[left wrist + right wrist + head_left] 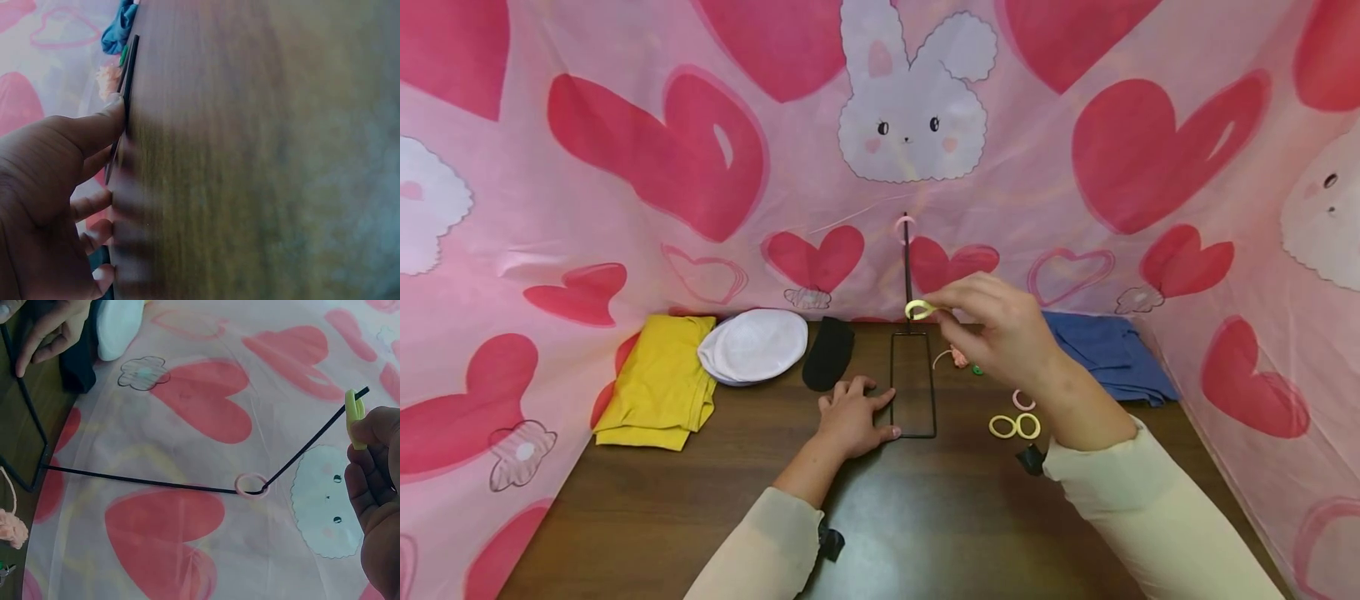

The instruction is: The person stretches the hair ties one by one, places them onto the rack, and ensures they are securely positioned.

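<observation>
My right hand [1000, 329] pinches a yellow hair tie [917, 310] between thumb and index finger. The tie is at the free end of a black wire stand's arm; in the right wrist view the arm's tip seems to pass through the loop [354, 419]. A pink hair tie [252, 486] hangs at the bend of the black stand [144, 481]. My left hand [853, 417] rests on the table at the stand's rectangular base [935, 392]. Its index finger and thumb touch the wire, fingers mostly straight.
Two yellow hair ties [1002, 427] and a pink one [1023, 400] lie right of the base. Behind are a peach scrunchie [958, 357] and a small green item [977, 369]. Yellow cloth [658, 383], a white cap [756, 346], a black item [829, 354] and blue cloth [1105, 358] line the back.
</observation>
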Demonstrator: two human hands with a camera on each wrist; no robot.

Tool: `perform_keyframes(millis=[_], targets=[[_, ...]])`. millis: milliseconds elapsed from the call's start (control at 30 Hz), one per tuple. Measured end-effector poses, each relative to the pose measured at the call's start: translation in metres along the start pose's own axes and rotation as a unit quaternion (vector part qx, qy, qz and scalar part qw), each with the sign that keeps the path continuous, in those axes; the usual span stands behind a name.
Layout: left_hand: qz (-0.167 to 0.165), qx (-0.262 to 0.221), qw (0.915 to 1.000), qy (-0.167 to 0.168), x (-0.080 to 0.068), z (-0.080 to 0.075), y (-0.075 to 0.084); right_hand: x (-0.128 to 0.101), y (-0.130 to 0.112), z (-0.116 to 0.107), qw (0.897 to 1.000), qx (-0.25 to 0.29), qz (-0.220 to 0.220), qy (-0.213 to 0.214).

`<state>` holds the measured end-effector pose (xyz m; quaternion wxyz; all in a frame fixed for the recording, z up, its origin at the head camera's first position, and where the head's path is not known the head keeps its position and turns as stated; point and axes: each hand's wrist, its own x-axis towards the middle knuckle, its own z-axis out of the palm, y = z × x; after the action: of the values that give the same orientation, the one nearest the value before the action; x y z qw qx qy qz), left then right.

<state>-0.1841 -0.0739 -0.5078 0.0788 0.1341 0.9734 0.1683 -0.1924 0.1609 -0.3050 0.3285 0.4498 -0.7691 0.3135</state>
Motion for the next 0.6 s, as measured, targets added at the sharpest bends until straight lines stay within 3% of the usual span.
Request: perform_keyframes(millis=[600], targets=[[0.0,-0.008,1.0,-0.003,0.002,0.0,-0.002,0.006,0.036,0.02,0.998,-0.03,0.044,0.025]])
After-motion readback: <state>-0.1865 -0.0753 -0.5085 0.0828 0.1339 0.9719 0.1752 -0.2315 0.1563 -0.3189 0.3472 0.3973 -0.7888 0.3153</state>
